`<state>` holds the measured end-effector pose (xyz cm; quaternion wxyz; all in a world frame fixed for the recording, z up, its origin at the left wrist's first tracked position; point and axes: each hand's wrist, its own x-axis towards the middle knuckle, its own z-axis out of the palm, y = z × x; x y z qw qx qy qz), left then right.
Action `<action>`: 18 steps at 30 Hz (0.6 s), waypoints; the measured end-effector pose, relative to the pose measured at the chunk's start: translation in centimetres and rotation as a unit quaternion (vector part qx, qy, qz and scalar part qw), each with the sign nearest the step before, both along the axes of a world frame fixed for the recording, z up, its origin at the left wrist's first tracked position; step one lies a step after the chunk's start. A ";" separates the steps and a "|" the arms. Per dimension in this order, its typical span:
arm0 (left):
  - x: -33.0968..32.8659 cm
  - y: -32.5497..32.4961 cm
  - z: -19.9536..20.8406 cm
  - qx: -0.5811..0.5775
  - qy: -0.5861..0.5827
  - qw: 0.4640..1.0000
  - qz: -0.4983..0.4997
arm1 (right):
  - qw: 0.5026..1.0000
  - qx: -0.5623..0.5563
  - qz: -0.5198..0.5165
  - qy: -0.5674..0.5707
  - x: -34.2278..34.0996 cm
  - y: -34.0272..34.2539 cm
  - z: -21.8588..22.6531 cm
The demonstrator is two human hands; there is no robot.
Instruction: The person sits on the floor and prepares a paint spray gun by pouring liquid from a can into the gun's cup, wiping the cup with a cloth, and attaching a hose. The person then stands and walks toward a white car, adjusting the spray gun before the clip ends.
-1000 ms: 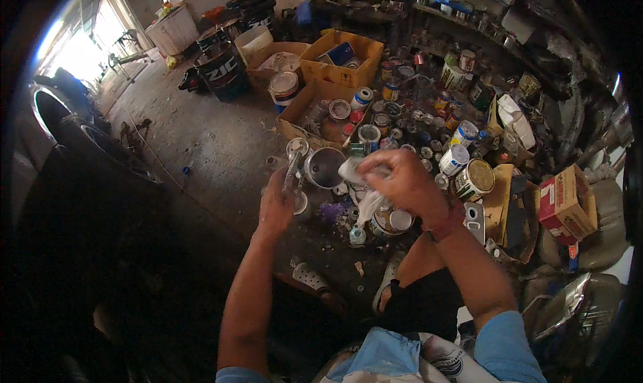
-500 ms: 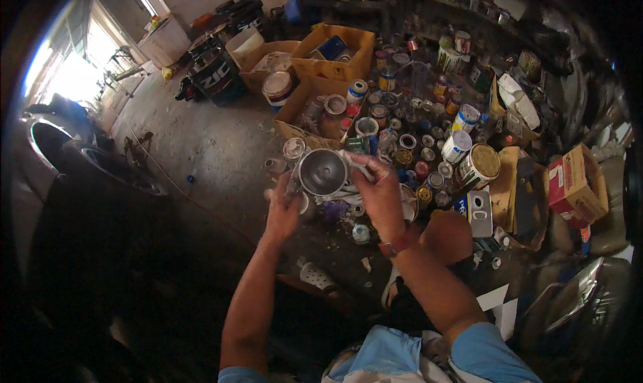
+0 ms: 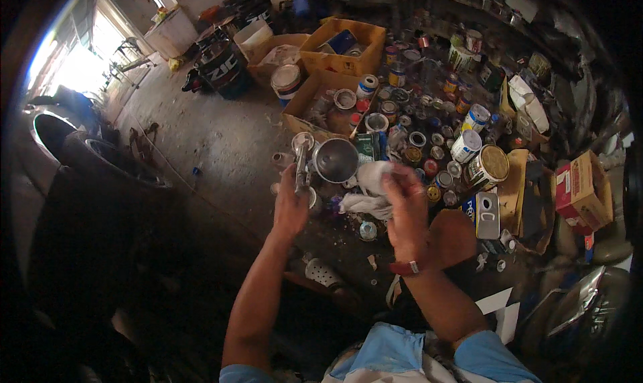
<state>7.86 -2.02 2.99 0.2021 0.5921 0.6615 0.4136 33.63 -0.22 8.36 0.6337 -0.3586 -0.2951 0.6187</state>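
Observation:
My left hand is closed around the handle of a metal spray gun. Its round cup is open at the top, with a grey inside facing up at me. To the right, my right hand grips a bunched white cloth between thumb and fingers, a little apart from the cup. Another stretch of white fabric shows just below; I cannot tell whether it belongs to the same piece. Part of the gun's handle is hidden by my left fingers.
Many paint cans, including a white one, crowd the floor ahead and right. Cardboard boxes stand behind them. A red-and-white carton sits at far right. A black bucket and wheel are leftward; a thin hose crosses the floor.
My right hand has come away from the cup's rim, moving right and down with the white cloth. The spray gun has shifted slightly right in the picture, still in my left hand.

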 end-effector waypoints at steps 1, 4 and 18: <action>-0.1 0.0 -0.1 0.007 0.006 1.000 -0.004 | 0.999 0.018 -0.026 0.013 0.2 -0.2 0.7; -0.3 -0.1 -0.3 0.000 0.006 1.000 -0.009 | 0.993 0.061 -0.091 0.044 0.9 -0.7 2.5; 1.5 -1.1 2.0 -0.013 0.107 0.993 -0.041 | 0.848 0.106 0.360 -0.375 0.7 4.4 3.1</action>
